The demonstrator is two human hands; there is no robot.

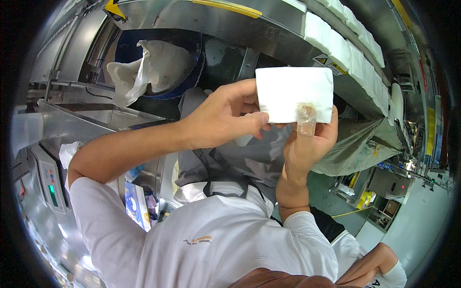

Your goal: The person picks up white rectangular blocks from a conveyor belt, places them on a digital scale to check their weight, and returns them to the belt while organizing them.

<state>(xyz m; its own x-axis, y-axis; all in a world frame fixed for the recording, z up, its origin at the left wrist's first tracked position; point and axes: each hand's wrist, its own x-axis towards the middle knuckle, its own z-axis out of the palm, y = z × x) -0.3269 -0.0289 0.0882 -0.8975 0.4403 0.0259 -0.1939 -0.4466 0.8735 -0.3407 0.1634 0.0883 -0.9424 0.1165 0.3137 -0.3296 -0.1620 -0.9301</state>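
Observation:
A white rectangular tissue stack (288,89) is held up in front of me, its broad face toward me. My left hand (223,115) grips its left edge, the thumb at the lower left corner and the other fingers behind. At the lower right, my right hand (307,151) closes on the same stack with its thumb on the front face. Clear tape (306,126) is wrapped round that thumb. The right fingers are mostly hidden behind the stack.
Rows of similar white stacks (333,43) line a metal conveyor (192,21) ahead and to the right. A blue bin (189,79) with a whitish bag stands ahead left. Left are a scale (50,185) and a metal tray (108,115). Another person's arm (370,264) shows at lower right.

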